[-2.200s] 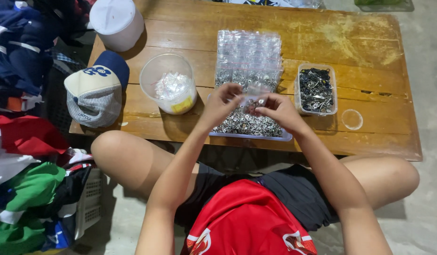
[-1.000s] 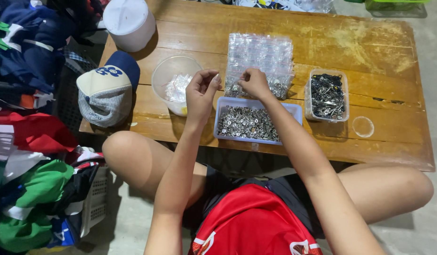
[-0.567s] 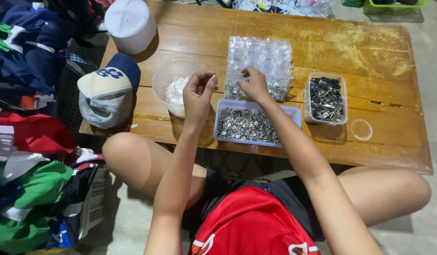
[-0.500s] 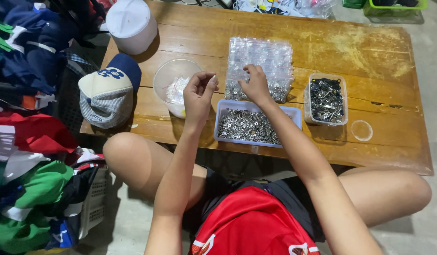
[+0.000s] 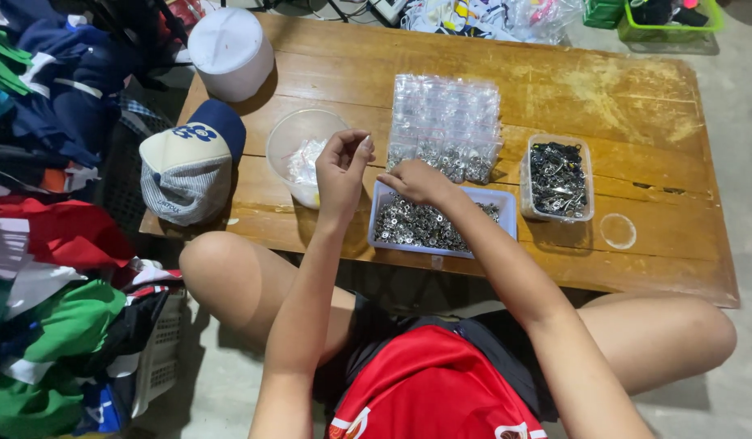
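- We see the left hand (image 5: 342, 167) raised just above the table edge, fingers curled in with the fingertips pinched together; whether something small sits in that pinch we cannot tell.
- It hovers between the round clear bowl (image 5: 299, 146) and the shallow pale-blue tray (image 5: 506, 213), close to both.
- The right hand (image 5: 416, 180) lies at the far left corner of that tray, fingers bent down and drawn together over the small silver metal pieces (image 5: 416, 228) that fill it; we cannot tell whether it is gripping any of them.
- Just beyond the right hand lies a sheet of small clear plastic bags (image 5: 446, 122), flat on the wooden table (image 5: 603, 89), its near edge touching the tray's far side.
- To the right of the tray stands a clear rectangular tub (image 5: 557, 180) holding dark metal clips.
- A small clear round lid (image 5: 618, 231) lies near the table's front right part, apart from the tub.
- The bowl holds some white, crinkled plastic.
- Left of the bowl, a blue-and-cream cap (image 5: 189, 167) hangs over the table edge, and a white round container (image 5: 229, 50) stands at the far left corner.
- Piled clothes (image 5: 51, 244) lie on the floor to the left.
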